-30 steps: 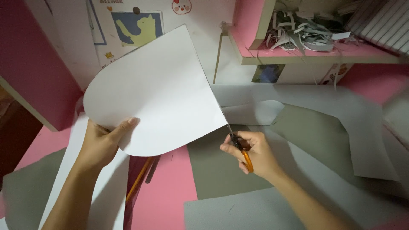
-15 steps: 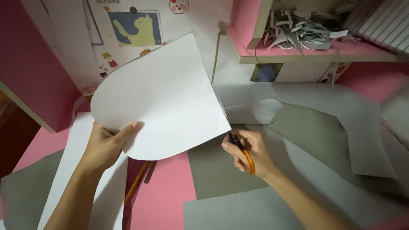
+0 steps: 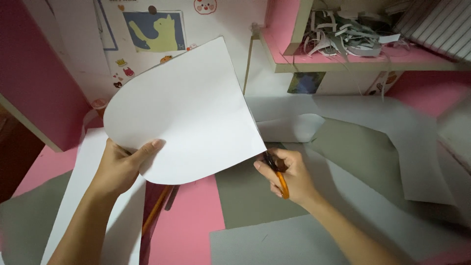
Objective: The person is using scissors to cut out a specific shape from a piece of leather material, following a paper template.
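My left hand (image 3: 121, 166) pinches the lower left edge of a white sheet of paper (image 3: 186, 110) and holds it up above the pink desk (image 3: 189, 225). The sheet has one rounded side at the left and straight edges at the right. My right hand (image 3: 287, 174) grips orange-handled scissors (image 3: 277, 175) at the sheet's lower right corner. The blades are mostly hidden behind the paper's edge.
Grey and white paper offcuts (image 3: 363, 147) cover the desk to the right and front. A pencil (image 3: 156, 210) lies under the sheet. A pink shelf (image 3: 363, 59) at the upper right holds a pile of paper strips. Stickers and a cat picture (image 3: 154, 30) are on the wall.
The sheet has turned and shifted slightly right and down in my left hand. My right hand with the scissors has stayed at the lower right edge.
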